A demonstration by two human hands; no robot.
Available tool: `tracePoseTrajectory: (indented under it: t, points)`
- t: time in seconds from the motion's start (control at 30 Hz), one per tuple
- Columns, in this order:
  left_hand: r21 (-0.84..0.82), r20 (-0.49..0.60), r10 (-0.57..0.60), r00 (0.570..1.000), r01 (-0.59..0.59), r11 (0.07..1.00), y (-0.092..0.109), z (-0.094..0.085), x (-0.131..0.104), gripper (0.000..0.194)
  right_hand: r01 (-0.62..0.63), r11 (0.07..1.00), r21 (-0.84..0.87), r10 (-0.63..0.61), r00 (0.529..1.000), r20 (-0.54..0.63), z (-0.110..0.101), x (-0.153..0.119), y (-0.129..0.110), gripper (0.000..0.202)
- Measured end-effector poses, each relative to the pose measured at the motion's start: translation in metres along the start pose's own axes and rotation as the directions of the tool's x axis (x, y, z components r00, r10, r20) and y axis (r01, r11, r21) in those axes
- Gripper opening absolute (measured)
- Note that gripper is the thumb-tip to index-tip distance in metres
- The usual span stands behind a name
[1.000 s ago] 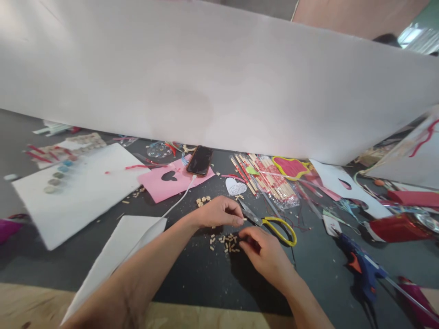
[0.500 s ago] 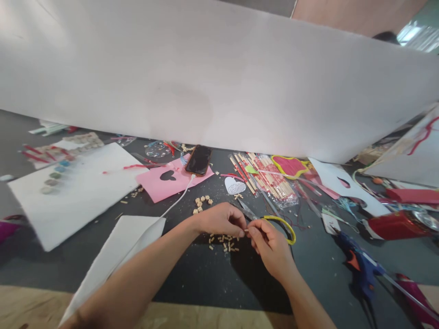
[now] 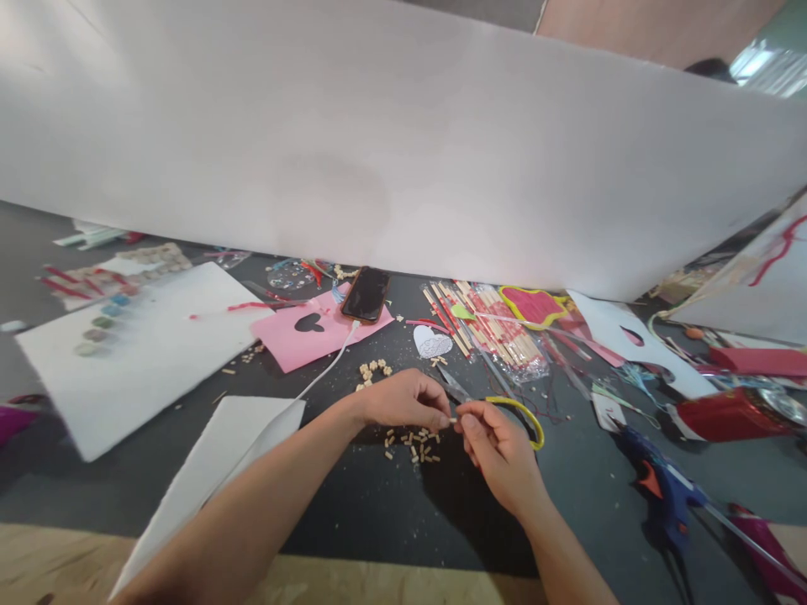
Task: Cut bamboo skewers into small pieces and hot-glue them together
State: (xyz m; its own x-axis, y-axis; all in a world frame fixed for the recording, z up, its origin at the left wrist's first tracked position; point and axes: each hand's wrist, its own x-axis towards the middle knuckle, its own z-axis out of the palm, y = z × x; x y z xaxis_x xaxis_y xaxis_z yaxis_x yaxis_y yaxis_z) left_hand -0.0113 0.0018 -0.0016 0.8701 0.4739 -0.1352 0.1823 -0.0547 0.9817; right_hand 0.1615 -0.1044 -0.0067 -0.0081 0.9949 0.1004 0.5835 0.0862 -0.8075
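Note:
My left hand [image 3: 409, 401] and my right hand [image 3: 495, 449] meet over the dark table, fingertips pinched toward each other. Between them is a small pale wooden stick piece [image 3: 453, 420], touched by both sets of fingertips and partly covered by them. Just below lie several short cut stick pieces [image 3: 416, 447], loosely scattered. Behind my left wrist sits a group of small pale clusters [image 3: 373, 370], apparently made of such pieces. Scissors with yellow handles [image 3: 535, 428] rest right behind my right hand, blades pointing away to the left.
A phone [image 3: 366, 296] on a white cable lies over pink paper [image 3: 283, 340]. Bagged red-tipped sticks [image 3: 498, 328] and a white paper heart [image 3: 432, 343] are ahead. At right are a blue glue gun [image 3: 672, 487] and a red can [image 3: 735, 416]. A white board [image 3: 403, 143] stands behind.
Both hands have shifted very slightly, and a little more of the small stick piece shows between the fingertips. The things on the table stay where they were.

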Motion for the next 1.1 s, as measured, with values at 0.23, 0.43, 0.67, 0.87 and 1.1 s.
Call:
tracePoseTrajectory:
  t: [0.23,0.43,0.67,0.87,1.1]
  points:
    - [0.018,-0.224,0.019,0.974,-0.015,1.000,-0.001,-0.007,0.001,0.019,0.226,0.935,-0.275,-0.214,0.974,0.074,0.006,0.004,0.005,0.017]
    - [-0.005,-0.304,0.022,0.952,-0.025,1.000,-0.002,-0.007,0.003,0.020,0.334,0.853,-0.400,-0.277,0.941,0.195,0.006,0.002,0.002,0.019]
    - [-0.011,-0.315,0.006,0.949,-0.011,1.000,-0.003,-0.007,0.003,0.020,0.381,0.804,-0.457,-0.257,0.915,0.311,0.003,0.000,-0.008,0.007]
    - [0.012,-0.273,-0.030,0.962,0.034,0.999,-0.002,-0.008,0.003,0.020,0.376,0.799,-0.470,-0.251,0.918,0.308,0.002,-0.002,-0.014,0.008]
    - [0.039,-0.151,-0.080,0.985,0.086,0.995,0.001,-0.001,0.003,0.020,0.240,0.903,-0.356,-0.237,0.970,0.054,-0.005,0.002,-0.002,0.013]
